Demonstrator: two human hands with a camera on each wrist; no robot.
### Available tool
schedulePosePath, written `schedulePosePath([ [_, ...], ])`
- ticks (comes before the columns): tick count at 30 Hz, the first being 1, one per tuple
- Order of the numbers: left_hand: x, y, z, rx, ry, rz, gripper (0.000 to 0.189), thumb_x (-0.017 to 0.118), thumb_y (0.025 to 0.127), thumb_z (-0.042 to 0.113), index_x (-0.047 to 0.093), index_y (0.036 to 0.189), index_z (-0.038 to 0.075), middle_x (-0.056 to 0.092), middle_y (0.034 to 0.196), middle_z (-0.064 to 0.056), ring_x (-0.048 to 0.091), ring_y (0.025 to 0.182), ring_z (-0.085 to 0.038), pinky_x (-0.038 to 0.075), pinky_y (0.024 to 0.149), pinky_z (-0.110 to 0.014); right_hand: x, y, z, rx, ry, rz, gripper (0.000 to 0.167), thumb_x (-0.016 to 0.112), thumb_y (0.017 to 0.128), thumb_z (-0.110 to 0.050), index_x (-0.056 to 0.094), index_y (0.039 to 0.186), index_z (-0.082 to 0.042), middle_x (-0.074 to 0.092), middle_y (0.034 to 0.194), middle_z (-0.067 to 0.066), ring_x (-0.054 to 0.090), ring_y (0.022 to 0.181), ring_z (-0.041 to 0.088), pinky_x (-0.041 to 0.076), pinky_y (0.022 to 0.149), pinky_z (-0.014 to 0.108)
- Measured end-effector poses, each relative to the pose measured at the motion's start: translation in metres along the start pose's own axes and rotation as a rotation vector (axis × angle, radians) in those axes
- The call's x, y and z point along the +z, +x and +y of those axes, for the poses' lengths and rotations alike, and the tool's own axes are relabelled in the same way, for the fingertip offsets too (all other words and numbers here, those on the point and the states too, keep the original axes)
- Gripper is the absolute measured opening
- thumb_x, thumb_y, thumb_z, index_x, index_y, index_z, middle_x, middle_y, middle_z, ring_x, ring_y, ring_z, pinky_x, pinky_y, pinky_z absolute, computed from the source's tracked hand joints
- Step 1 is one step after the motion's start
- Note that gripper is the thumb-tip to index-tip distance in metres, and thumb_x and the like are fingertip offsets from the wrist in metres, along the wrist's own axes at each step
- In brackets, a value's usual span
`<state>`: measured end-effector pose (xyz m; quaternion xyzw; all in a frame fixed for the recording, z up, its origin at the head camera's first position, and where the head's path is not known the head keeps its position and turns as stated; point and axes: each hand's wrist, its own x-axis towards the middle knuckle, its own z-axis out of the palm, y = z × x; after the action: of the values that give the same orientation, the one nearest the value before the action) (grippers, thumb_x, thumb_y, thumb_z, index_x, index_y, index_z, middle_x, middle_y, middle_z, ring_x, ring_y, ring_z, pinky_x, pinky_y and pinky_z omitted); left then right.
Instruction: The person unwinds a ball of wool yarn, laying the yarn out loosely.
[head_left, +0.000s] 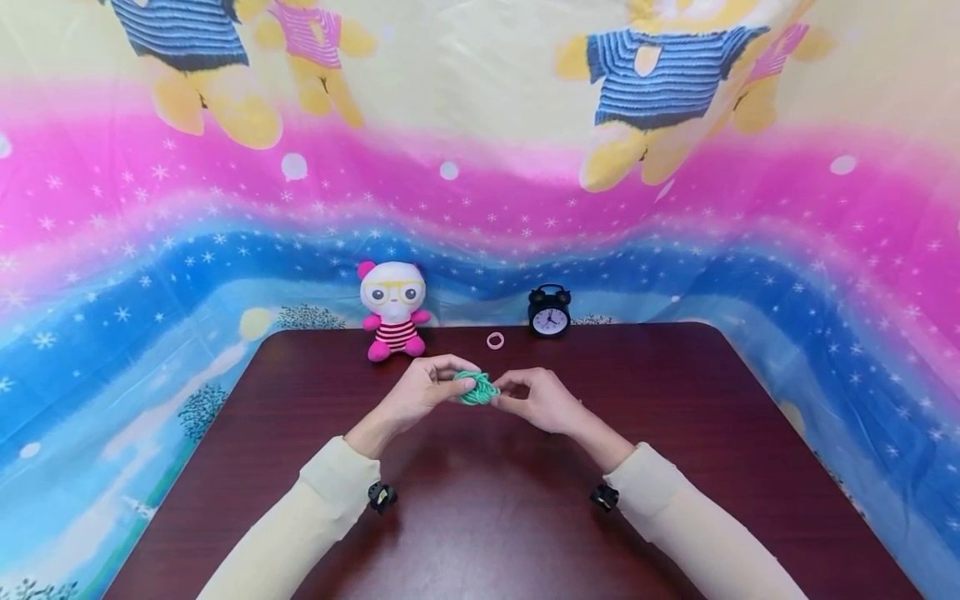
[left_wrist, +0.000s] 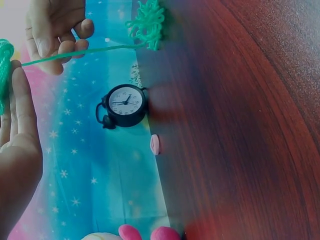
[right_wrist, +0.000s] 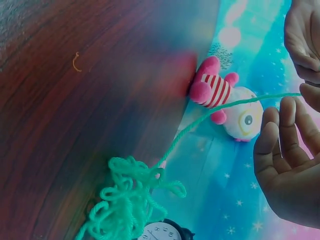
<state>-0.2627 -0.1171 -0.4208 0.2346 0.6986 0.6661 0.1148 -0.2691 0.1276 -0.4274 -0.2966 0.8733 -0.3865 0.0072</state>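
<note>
Honestly, with my left hand [head_left: 423,387] gripping the wound bundle of green yarn [head_left: 478,392] over the table [head_left: 480,517] and my right hand [head_left: 545,400] pinching its thin green strand [left_wrist: 110,49], I'd aim for light, even tension so the loose, loopy green yarn tangle [right_wrist: 125,205] doesn't snag.

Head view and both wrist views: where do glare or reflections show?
Head: soft pale glare on the near part of the tabletop; left wrist: sideways picture, dark smeared reflection beside the alarm clock; right wrist: sideways too, blurred pink reflection beside the plush panda.
</note>
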Motion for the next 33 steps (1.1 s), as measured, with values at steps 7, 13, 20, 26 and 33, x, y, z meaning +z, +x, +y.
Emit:
schedulePosePath([
  [7,-0.001,-0.002,0.002,-0.007,0.018,-0.005,0.03,0.068,0.095,0.012,0.065,0.121,-0.002,0.076,0.096,-0.001,0.073,0.086,-0.012,0.061,0.086,-0.044,-0.004,-0.002,-0.001,0.008,0.033,-0.002,0.006,0.07,0.093,-0.025,0.076,0.095,-0.023,0.071,0.086,-0.008,0.062,0.076,0.009,0.054,0.069,0.026],
  [13,-0.002,-0.004,0.002,-0.026,0.031,0.011,0.029,0.069,0.094,0.011,0.066,0.12,-0.001,0.075,0.091,0.002,0.072,0.084,-0.01,0.06,0.08,-0.028,-0.018,-0.003,0.001,0.048,0.02,0.09,0.008,0.067,0.096,-0.03,0.074,0.093,-0.027,0.07,0.081,-0.007,0.063,0.075,0.011,0.053,0.072,0.032],
  [20,-0.003,-0.005,0.001,-0.011,0.017,0.027,0.026,0.069,0.092,0.007,0.065,0.115,-0.005,0.074,0.087,0.004,0.071,0.079,-0.009,0.061,0.079,-0.029,-0.035,-0.003,0.004,0.081,0.018,0.212,0.007,0.068,0.095,-0.032,0.074,0.096,-0.028,0.072,0.092,-0.008,0.064,0.089,0.012,0.053,0.081,0.036],
  [26,-0.004,-0.005,-0.001,-0.029,0.009,0.032,0.025,0.069,0.092,0.007,0.064,0.112,-0.007,0.073,0.085,0.004,0.07,0.076,-0.008,0.062,0.078,-0.032,-0.046,-0.005,0.003,0.086,0.015,0.268,0.014,0.067,0.095,-0.036,0.074,0.1,-0.024,0.074,0.101,-0.004,0.063,0.092,0.015,0.05,0.081,0.035],
  [33,-0.005,-0.005,-0.003,-0.035,-0.003,0.027,0.027,0.07,0.092,0.007,0.063,0.113,-0.008,0.073,0.088,0.002,0.072,0.078,-0.011,0.062,0.081,-0.042,-0.055,-0.005,0.004,0.09,0.017,0.335,0.016,0.069,0.095,-0.036,0.074,0.1,-0.022,0.075,0.099,0.0,0.064,0.09,0.017,0.052,0.078,0.037],
])
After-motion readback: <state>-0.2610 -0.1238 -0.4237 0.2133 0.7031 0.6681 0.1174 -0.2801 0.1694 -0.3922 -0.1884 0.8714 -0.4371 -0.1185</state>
